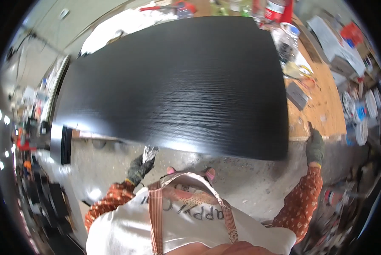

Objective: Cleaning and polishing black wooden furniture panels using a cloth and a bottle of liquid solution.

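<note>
A large black panel (173, 89) with a glossy wood-grain surface lies across the wooden table (326, 106). My left hand (140, 171), in a dark grey-green glove, is closed around a crumpled, shiny whitish wad (149, 154), perhaps plastic film or a rag. It is just below the panel's near edge; whether the wad touches the panel I cannot tell. At the right, my gloved right hand (314, 148) is by the table's near right corner, its fingers stretched out toward the tabletop with nothing seen in them. A dark grey rectangular sheet (297, 96) lies on the wood beside the panel.
Right of the panel are a clear plastic bottle (289, 38), yellow-handled scissors (305, 71) and a red-and-white container (275, 9). White cloth or wrapping (109, 32) lies behind the panel. White buckets (361, 131) stand beyond the table's right side. A narrow black piece (66, 144) is at the left.
</note>
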`<state>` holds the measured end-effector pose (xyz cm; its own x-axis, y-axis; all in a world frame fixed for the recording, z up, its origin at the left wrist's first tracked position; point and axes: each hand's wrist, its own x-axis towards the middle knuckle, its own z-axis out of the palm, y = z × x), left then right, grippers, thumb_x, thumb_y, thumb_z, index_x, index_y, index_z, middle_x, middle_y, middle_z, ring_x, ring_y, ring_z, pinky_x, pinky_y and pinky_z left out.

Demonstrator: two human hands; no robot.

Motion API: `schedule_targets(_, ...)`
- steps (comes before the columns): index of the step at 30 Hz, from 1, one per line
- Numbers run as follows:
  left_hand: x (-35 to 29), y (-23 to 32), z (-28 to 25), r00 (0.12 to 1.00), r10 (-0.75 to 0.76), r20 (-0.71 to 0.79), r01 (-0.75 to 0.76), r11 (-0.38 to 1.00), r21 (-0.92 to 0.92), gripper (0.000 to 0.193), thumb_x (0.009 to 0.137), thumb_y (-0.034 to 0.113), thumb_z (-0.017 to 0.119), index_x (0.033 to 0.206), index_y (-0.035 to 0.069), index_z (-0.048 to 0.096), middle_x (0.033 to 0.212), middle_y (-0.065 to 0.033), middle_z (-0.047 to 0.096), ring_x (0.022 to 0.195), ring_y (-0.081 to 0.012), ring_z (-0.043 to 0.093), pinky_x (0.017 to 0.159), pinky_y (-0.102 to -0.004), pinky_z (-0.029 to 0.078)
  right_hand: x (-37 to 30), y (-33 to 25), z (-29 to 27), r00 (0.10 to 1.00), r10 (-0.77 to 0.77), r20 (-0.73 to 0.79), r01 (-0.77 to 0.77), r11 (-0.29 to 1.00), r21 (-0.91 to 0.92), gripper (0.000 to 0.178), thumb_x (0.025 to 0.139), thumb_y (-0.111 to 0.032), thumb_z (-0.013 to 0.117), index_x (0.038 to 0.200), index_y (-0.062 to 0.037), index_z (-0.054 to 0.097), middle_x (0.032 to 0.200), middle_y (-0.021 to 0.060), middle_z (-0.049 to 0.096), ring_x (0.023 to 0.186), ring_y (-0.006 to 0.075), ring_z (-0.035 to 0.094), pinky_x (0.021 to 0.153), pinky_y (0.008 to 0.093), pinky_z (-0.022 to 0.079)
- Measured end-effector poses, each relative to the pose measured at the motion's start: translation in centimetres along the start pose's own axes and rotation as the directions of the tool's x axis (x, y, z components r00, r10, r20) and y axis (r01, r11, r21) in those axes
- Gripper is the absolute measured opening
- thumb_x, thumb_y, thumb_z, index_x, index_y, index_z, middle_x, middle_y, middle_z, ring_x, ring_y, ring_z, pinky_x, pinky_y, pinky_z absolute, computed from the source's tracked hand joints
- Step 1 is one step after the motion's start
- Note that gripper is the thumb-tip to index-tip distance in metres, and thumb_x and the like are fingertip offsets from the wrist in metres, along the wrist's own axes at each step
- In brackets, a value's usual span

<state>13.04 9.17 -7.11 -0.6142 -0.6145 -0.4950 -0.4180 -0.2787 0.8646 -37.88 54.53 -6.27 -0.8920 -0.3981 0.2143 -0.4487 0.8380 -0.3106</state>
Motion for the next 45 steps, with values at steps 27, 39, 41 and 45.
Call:
schedule_targets(27,-3.2,-7.4,-2.5,0.89,-0.162,-0.426,-0.01,0.927,-0.374,0.032,0.082,0.017,0.068,0.111,0.008,0.06,0.09,-0.0021,0.062,0.072,-0.0129,0.058,0.064,-0.0274,0.052,-3.8,-45.6,-18.4,0.385,-0.783,0.488,0.918,0.378,-0.119,0.034,0.085,-0.015,0.058,0.119,-0.0134,0.059,0.091,0.0127,0.06,0.081,0.0316,0.061,0.072,0.0396,0.049)
schedule_targets(39,-2.7,-10.1,-8.7,0.832,-0.308,-0.461,-0.055,0.781,-0.622,0.029,0.082,0.01,0.067,0.11,0.009,0.059,0.093,-0.0045,0.057,0.078,-0.0186,0.056,0.061,-0.0369,0.056,-2.4,-52.8,-9.4,0.294,-0.938,0.185,0.909,0.334,0.251,0.033,0.086,-0.021,0.058,0.118,-0.0162,0.06,0.088,0.0107,0.061,0.081,0.0299,0.061,0.071,0.0393,0.05)
schedule_targets(41,-2.2,-9.2,-9.2,0.812,-0.3,-0.501,-0.042,0.826,-0.562,0.029,0.083,0.012,0.067,0.11,0.007,0.058,0.095,-0.0051,0.056,0.08,-0.0193,0.055,0.061,-0.0363,0.056,-3.0,-53.6,-8.7,0.322,-0.933,0.16,0.904,0.353,0.24,0.032,0.086,-0.022,0.058,0.118,-0.017,0.06,0.087,0.0099,0.062,0.082,0.0295,0.061,0.071,0.0391,0.05)
schedule_targets(45,-1.6,-9.4,-9.9,0.835,-0.297,-0.462,-0.085,0.761,-0.643,0.027,0.083,0.018,0.066,0.105,0.005,0.057,0.085,-0.0029,0.05,0.072,-0.0179,0.051,0.058,-0.0332,0.054,-3.1,-55.5,-8.1,0.313,-0.91,0.271,0.896,0.377,0.233,0.031,0.087,-0.022,0.058,0.117,-0.0172,0.061,0.084,0.0093,0.061,0.078,0.0288,0.061,0.069,0.0384,0.05)
